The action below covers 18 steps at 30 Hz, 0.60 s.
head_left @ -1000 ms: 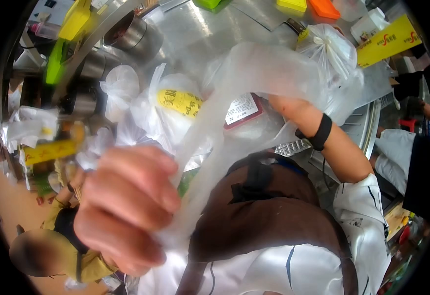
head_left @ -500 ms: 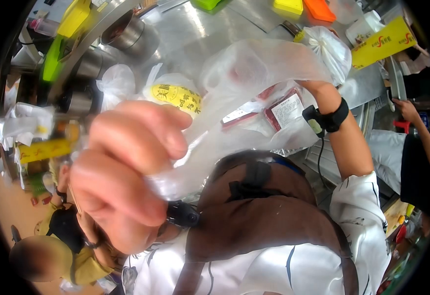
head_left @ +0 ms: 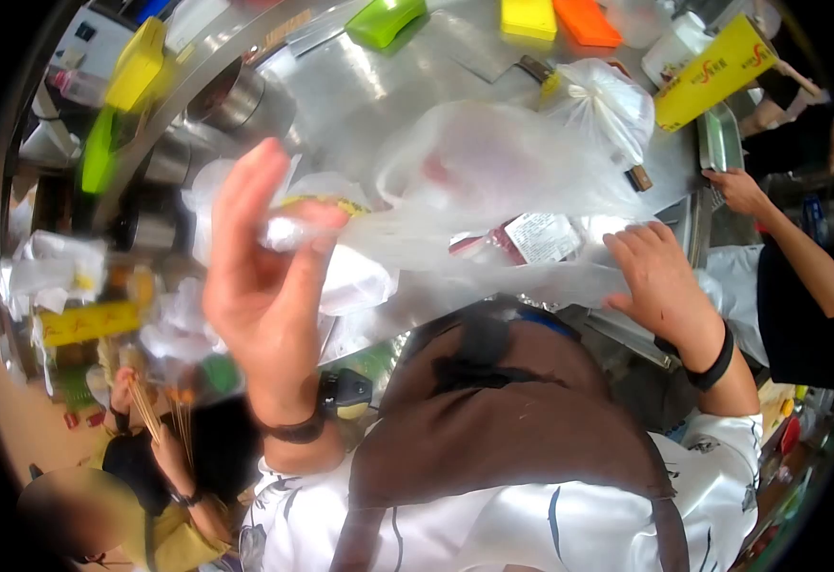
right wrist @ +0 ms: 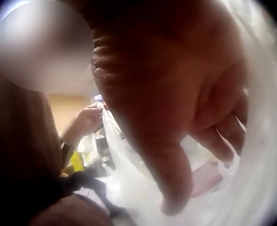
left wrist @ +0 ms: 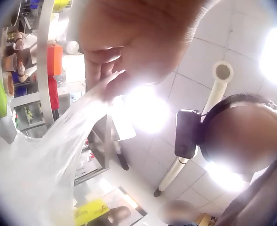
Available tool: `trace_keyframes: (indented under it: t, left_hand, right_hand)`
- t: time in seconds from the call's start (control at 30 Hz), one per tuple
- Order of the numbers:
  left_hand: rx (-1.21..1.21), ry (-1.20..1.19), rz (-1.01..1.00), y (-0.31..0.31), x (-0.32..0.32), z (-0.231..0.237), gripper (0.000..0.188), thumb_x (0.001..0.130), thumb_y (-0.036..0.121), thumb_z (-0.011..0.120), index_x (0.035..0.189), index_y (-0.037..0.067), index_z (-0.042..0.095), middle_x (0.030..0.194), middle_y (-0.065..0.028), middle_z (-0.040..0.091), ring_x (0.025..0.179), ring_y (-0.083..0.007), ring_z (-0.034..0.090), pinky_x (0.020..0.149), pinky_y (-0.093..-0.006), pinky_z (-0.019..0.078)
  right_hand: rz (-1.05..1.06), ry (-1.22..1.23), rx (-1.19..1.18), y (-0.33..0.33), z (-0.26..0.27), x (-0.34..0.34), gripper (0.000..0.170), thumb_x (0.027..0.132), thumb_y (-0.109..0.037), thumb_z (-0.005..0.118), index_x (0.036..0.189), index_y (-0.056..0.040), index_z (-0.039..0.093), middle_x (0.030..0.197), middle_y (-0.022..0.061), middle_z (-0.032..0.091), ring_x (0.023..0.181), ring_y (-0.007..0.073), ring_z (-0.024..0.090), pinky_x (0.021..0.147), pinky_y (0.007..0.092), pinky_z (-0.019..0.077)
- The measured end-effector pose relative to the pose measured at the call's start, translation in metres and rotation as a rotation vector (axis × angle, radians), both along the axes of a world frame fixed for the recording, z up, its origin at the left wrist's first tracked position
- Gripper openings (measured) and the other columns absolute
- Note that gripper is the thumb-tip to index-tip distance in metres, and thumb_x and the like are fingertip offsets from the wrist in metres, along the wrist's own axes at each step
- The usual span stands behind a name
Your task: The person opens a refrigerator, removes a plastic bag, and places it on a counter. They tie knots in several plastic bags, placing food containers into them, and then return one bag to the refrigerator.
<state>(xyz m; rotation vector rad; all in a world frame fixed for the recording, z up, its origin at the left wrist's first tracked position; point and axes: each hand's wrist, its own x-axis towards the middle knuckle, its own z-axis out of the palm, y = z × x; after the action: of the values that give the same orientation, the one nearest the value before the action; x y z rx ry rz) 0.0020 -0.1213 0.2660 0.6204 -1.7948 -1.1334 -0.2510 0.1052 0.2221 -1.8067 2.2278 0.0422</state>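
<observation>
In the head view a translucent plastic bag [head_left: 503, 143] stretches between the two hands, with a white-labelled red package [head_left: 541, 236] visible at it. My left hand [head_left: 269, 276] is raised and pinches the bag's gathered edge between thumb and fingers; the left wrist view shows the bag [left wrist: 49, 155] trailing from that hand [left wrist: 134, 42]. My right hand [head_left: 670, 286] is at the bag's other end, fingers spread and slightly bent. In the right wrist view this hand [right wrist: 171, 94] has thumb and fingers extended inside the bag's mouth, near a pinkish item [right wrist: 206, 179].
A knotted white bag [head_left: 608, 110] and a yellow box [head_left: 712, 76] stand at the right of the metal counter [head_left: 341, 86]. Green [head_left: 386, 21] and orange [head_left: 587, 21] containers lie along the back. Metal pots [head_left: 231, 95] are at the left, and other people are on both sides.
My left hand has moved up and away from the camera, its fingers straighter. My right hand, earlier covered by the bag, has come toward the body and now shows at the bag's right end.
</observation>
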Motion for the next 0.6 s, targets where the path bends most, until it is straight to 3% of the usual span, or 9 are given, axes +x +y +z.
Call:
trace_keyframes:
  t: [0.17,0.23,0.3,0.37,0.4,0.43,0.47,0.53,0.6]
  left_hand:
    - [-0.082,0.000,-0.133,-0.021,0.009,-0.026,0.018,0.095,0.007,0.052,0.108,-0.004,0.058,0.133,-0.0271,0.051,0.105,-0.0289,0.064,0.089,-0.0357,0.0515]
    - [0.216,0.313,-0.285,-0.021,0.007,-0.026,0.020,0.101,0.016,0.045,0.106,-0.002,0.052,0.125,-0.0293,0.057,0.110,-0.0315,0.061,0.088,-0.0366,0.0516]
    - [0.225,0.295,-0.239,-0.011,0.000,-0.008,0.023,0.105,0.026,0.034,0.105,0.005,0.045,0.100,-0.0210,0.067,0.091,-0.0244,0.067,0.088,-0.0398,0.0510]
    - [0.419,0.572,-0.609,-0.009,-0.001,0.011,0.016,0.103,0.020,0.039,0.098,0.006,0.046,0.065,-0.0019,0.055,0.058,-0.0108,0.055,0.058,-0.0311,0.0522]
    - [0.391,0.577,-0.487,-0.007,-0.006,0.021,0.015,0.104,0.019,0.039,0.095,0.008,0.045,0.056,0.0057,0.035,0.044,-0.0060,0.036,0.045,-0.0262,0.0420]
    - [0.416,0.622,-0.441,-0.001,-0.011,0.031,0.016,0.104,0.020,0.038,0.095,0.009,0.045,0.058,0.0050,0.038,0.046,-0.0060,0.035,0.045,-0.0237,0.0376]
    - [0.380,0.579,-0.450,0.005,-0.017,0.040,0.016,0.103,0.024,0.042,0.100,0.008,0.046,0.059,0.0048,0.038,0.046,-0.0064,0.035,0.046,-0.0238,0.0376]
    - [0.365,0.462,-0.513,0.024,-0.034,0.050,0.030,0.096,0.027,0.055,0.114,0.005,0.043,0.065,0.0039,0.039,0.051,-0.0074,0.036,0.049,-0.0240,0.0379]
    - [0.479,0.204,-0.531,0.054,-0.049,0.055,0.078,0.075,0.019,0.073,0.138,0.002,0.030,0.079,0.0005,0.041,0.065,-0.0101,0.041,0.057,-0.0247,0.0397]
  right_hand:
    - [-0.008,0.454,-0.151,0.049,-0.005,-0.015,0.041,0.073,-0.007,0.063,0.112,0.0007,0.057,0.120,0.0169,0.055,0.122,0.0311,0.048,0.099,0.0473,0.0367]
    - [-0.083,0.486,-0.202,0.062,-0.010,-0.027,0.034,0.072,-0.003,0.057,0.107,0.0008,0.058,0.118,0.0171,0.055,0.122,0.0313,0.048,0.099,0.0471,0.0369]
    - [-0.195,0.415,-0.262,0.077,-0.015,-0.044,0.030,0.072,-0.003,0.058,0.101,0.0005,0.057,0.119,0.0166,0.055,0.120,0.0322,0.048,0.097,0.0465,0.0385]
    - [-0.228,0.418,-0.337,0.081,0.001,-0.043,0.018,0.079,-0.001,0.057,0.097,-0.0005,0.057,0.104,0.0120,0.060,0.095,0.0239,0.060,0.081,0.0376,0.0471]
    - [-0.581,-0.055,-0.429,0.072,0.029,-0.031,0.012,0.084,-0.002,0.056,0.096,-0.0012,0.057,0.094,0.0079,0.060,0.081,0.0171,0.057,0.070,0.0313,0.0460]
    - [-0.911,-0.546,-0.508,0.063,0.047,-0.021,0.007,0.090,-0.004,0.055,0.096,-0.0019,0.057,0.084,0.0039,0.060,0.067,0.0104,0.055,0.059,0.0250,0.0449]
    - [-0.675,-0.551,-0.928,0.057,0.045,-0.017,0.007,0.095,-0.009,0.053,0.094,-0.0036,0.058,0.072,-0.0026,0.055,0.056,0.0025,0.046,0.049,0.0175,0.0360]
    - [-0.620,-0.669,-1.068,0.030,0.093,0.019,0.006,0.093,-0.009,0.057,0.095,-0.0032,0.059,0.076,-0.0010,0.057,0.057,0.0029,0.048,0.049,0.0173,0.0358]
    - [-0.326,-0.913,-1.200,0.001,0.106,0.043,0.007,0.092,-0.008,0.057,0.096,-0.0034,0.060,0.080,0.0017,0.060,0.060,0.0047,0.052,0.052,0.0194,0.0403]
